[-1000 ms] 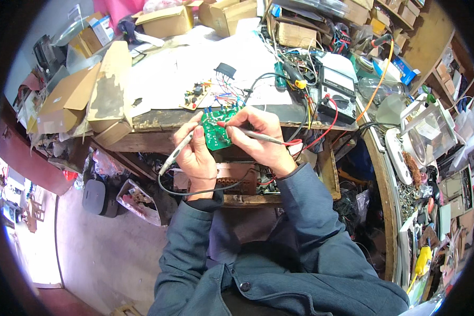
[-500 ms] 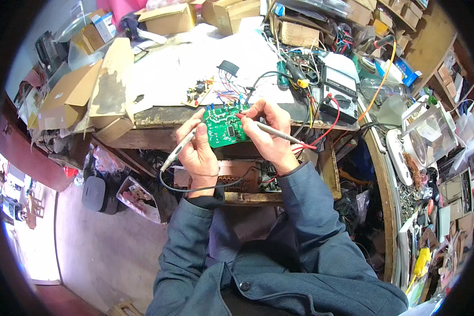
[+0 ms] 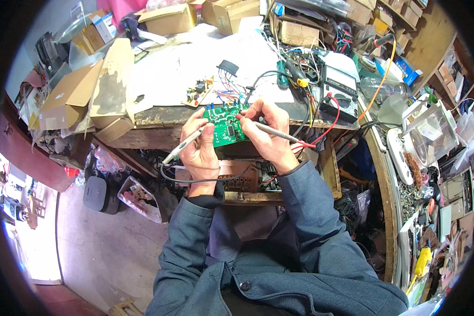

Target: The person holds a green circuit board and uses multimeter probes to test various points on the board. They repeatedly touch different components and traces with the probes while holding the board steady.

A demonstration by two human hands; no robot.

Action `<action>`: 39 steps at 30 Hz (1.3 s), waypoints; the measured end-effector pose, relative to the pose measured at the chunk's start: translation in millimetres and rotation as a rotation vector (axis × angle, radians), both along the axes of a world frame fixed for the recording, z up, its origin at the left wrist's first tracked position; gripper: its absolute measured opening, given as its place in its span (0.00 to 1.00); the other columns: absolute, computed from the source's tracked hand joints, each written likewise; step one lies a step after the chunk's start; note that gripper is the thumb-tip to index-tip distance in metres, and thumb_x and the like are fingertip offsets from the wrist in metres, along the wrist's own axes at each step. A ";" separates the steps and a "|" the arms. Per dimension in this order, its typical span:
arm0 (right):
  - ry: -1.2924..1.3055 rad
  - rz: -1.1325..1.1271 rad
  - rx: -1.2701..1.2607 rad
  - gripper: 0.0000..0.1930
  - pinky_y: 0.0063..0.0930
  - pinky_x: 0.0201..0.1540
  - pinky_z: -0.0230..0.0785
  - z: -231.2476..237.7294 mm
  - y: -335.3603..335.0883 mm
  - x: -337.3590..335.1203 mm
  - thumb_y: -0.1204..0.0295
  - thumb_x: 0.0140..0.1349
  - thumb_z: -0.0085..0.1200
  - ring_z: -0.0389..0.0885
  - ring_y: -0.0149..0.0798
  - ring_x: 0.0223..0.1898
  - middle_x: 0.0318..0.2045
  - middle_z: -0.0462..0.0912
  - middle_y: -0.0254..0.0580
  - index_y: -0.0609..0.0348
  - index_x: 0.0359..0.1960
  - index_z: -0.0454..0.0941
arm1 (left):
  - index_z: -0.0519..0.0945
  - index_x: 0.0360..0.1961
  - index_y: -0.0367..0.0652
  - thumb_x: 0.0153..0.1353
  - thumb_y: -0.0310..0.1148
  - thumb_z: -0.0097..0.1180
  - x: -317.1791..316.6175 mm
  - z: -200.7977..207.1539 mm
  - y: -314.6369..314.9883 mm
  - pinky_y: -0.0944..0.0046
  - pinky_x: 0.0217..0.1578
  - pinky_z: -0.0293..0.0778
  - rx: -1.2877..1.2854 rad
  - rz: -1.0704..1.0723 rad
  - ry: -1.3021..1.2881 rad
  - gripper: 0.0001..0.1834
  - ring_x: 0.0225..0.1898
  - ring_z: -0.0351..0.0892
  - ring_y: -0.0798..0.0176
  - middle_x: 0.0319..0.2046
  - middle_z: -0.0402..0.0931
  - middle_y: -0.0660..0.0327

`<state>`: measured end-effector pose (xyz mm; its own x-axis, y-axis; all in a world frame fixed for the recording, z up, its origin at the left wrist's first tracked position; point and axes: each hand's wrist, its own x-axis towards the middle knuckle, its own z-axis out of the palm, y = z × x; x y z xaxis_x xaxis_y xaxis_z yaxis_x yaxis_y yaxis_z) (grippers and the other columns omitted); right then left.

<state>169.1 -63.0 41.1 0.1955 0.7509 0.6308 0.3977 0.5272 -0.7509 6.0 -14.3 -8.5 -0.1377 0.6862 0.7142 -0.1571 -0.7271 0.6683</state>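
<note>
A green circuit board (image 3: 225, 138) is held up at the bench's front edge, with several coloured wires running off its far side. My left hand (image 3: 201, 152) is closed round a grey test probe (image 3: 181, 147) with a black lead, and its fingers also grip the board's left edge. In my right hand (image 3: 271, 126) is a second grey test probe (image 3: 277, 132) with a red lead. Its red front end points down at the board's upper right; whether the tip touches cannot be made out. My right fingers are beside the board's right edge.
To the right lies an analog multimeter (image 3: 340, 84) with a red lead plugged in. Screwdrivers (image 3: 299, 76) lie beside it. A black round part (image 3: 228, 67) and a small board (image 3: 197, 92) rest on white paper. Cardboard boxes (image 3: 71, 97) stand left; an open drawer (image 3: 237, 176) sits below.
The left probe's rear end has risen slightly and the probe lies at a flatter slant. My left thumb has shifted a little to the right over the board. My right hand stays nearly still.
</note>
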 end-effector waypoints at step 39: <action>-0.131 0.043 0.060 0.07 0.22 0.32 0.73 10.4 -6.4 -8.3 0.77 0.63 0.67 0.82 0.24 0.29 0.26 0.86 0.37 0.62 0.31 0.79 | 0.75 0.47 0.36 0.79 0.36 0.55 0.1 3.8 -1.6 0.68 0.49 0.76 -0.080 -0.019 -0.049 0.12 0.43 0.77 0.69 0.56 0.83 0.48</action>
<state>160.8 -69.5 51.4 0.0770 0.7172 0.6926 0.4667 0.5879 -0.6607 6.1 -16.0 -4.7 -0.1577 0.7439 0.6494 -0.2048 -0.6680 0.7154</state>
